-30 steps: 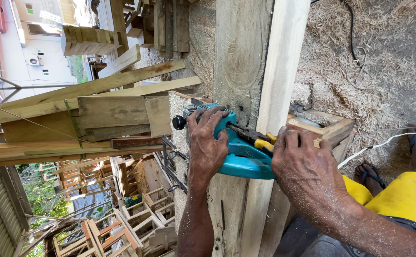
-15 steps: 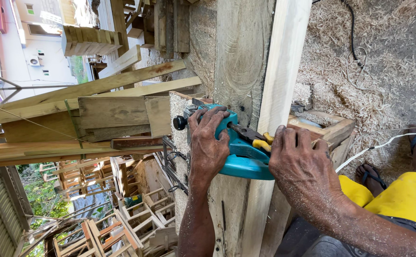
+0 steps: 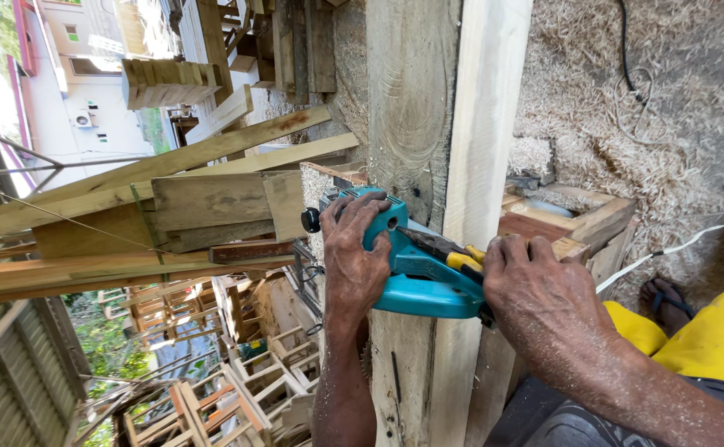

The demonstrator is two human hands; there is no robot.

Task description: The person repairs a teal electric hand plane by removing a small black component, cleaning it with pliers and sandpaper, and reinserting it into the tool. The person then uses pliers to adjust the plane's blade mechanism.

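Note:
A teal electric planer [image 3: 424, 277] rests on a long pale plank [image 3: 482, 157] that runs away from me, beside a greyer knotted board [image 3: 407, 108]. My left hand [image 3: 352, 261] grips the planer's front knob and body. My right hand [image 3: 540, 290] is closed around its rear handle, by the yellow trigger part. Both hands are dusted with sawdust.
A white cable [image 3: 676, 247] trails right over a floor thick with wood shavings [image 3: 627, 108]. My sandalled foot [image 3: 666, 300] and yellow shorts [image 3: 709, 343] are at the right. Stacked boards [image 3: 180, 199] and wooden frames [image 3: 238, 389] lie to the left, a small wooden box [image 3: 581, 219] right of the plank.
Both hands and the planer have shifted slightly along the plank, with the right hand sliding a little toward the tool. Otherwise the scene is the same.

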